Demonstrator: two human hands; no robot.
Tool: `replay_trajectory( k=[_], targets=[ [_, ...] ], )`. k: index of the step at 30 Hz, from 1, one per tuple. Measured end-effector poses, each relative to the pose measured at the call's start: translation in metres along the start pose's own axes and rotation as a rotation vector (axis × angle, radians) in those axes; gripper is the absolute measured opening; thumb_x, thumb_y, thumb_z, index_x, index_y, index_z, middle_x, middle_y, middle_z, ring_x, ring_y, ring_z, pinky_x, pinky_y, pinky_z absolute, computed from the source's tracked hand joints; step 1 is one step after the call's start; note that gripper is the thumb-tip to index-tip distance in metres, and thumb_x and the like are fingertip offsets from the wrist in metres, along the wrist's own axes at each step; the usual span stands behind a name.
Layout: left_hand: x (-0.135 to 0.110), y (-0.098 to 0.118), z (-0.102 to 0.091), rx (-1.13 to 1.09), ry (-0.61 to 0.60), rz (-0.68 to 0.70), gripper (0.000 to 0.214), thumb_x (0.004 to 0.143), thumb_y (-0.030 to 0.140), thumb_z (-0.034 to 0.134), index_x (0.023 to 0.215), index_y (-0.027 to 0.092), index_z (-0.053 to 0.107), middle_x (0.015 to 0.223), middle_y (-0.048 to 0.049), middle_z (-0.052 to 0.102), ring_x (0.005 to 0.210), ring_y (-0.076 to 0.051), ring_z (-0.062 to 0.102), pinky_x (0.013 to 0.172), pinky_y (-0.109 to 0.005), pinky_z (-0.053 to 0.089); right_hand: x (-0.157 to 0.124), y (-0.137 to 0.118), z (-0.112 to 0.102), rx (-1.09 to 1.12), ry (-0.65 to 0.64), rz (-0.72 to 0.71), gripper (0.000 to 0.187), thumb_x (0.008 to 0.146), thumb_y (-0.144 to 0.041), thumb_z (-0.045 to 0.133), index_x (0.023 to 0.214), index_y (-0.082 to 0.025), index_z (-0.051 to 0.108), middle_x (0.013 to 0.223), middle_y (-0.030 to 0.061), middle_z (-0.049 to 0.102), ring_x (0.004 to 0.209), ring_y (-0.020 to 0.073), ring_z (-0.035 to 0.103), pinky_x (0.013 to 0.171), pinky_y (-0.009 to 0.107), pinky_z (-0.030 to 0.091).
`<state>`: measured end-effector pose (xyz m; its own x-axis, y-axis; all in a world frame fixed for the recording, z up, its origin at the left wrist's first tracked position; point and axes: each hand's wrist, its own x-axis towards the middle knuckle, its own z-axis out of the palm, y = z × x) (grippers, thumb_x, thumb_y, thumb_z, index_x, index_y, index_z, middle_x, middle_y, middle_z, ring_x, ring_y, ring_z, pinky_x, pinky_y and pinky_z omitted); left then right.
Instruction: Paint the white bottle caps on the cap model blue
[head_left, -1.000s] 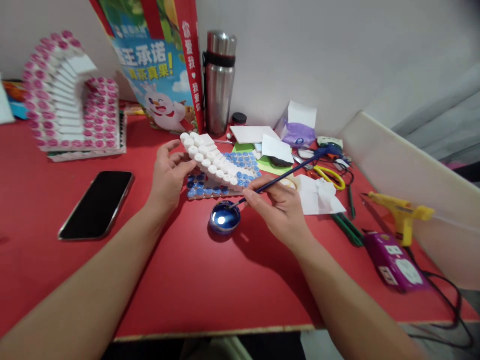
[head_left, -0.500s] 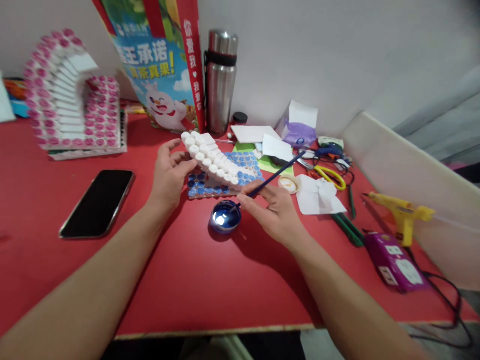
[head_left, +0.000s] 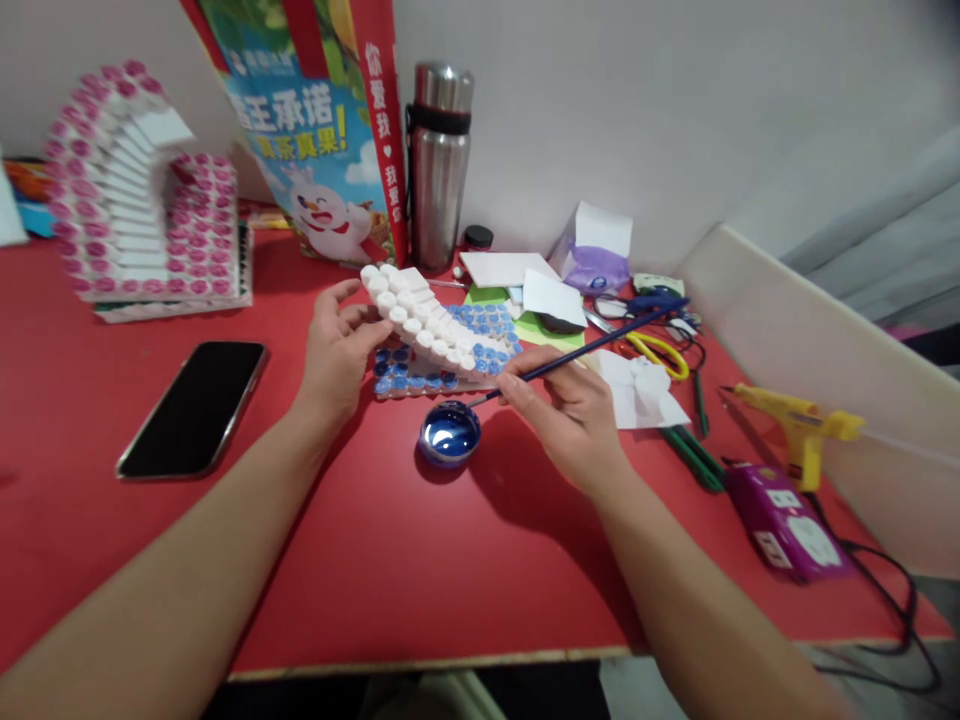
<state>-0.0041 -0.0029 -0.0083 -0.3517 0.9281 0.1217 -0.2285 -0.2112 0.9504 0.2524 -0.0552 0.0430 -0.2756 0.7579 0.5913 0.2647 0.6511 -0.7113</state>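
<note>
A red tabletop (head_left: 420,570) against a pale wall (head_left: 637,110) forms a craft corner. A glue gun (head_left: 806,422), scissors (head_left: 670,347) and blue paint (head_left: 450,430) mark the spot; whether home or workshop is unclear.

Left hand (head_left: 334,345), 9 o'clock: some fingertips hidden behind the white-studded arch (head_left: 420,325), which also covers part of the blue-studded base (head_left: 416,383). Right hand (head_left: 555,410), 4 o'clock: lower fingers curled, their tips unseen. Brush (head_left: 592,347): bristles too small to make out at the paint pot (head_left: 450,435), 7 o'clock. Both forearms (head_left: 225,535) cut by the frame, toward 8 and 5. Paper bag (head_left: 330,210), 11 o'clock: top cropped. White object (head_left: 9,215), near 10: cropped by the left edge, identity unclear. Purple packet (head_left: 787,530), 4 o'clock: print blurred. Grey cloth (head_left: 885,220), between 2 and 3: blurred, cropped right.
</note>
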Motion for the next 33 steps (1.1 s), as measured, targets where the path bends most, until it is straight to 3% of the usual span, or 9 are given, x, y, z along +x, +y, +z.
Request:
replay_trajectory(
  k=[33],
  targets=[
    [0.0011, -0.0042, -0.0017, -0.004, -0.004, 0.008, 0.066, 0.075, 0.022, 0.088, 0.136, 0.028, 0.061, 0.104, -0.0037, 0.077, 0.089, -0.025, 0.079, 0.081, -0.038, 0.067, 0.0027, -0.0045, -0.0045, -0.042, 0.054, 0.073, 0.017, 0.104, -0.025, 0.078, 0.087, -0.026, 0.075, 0.082, -0.0014, 0.077, 0.075, 0.0163, 0.07, 0.075, 0.032, 0.059]
  ],
)
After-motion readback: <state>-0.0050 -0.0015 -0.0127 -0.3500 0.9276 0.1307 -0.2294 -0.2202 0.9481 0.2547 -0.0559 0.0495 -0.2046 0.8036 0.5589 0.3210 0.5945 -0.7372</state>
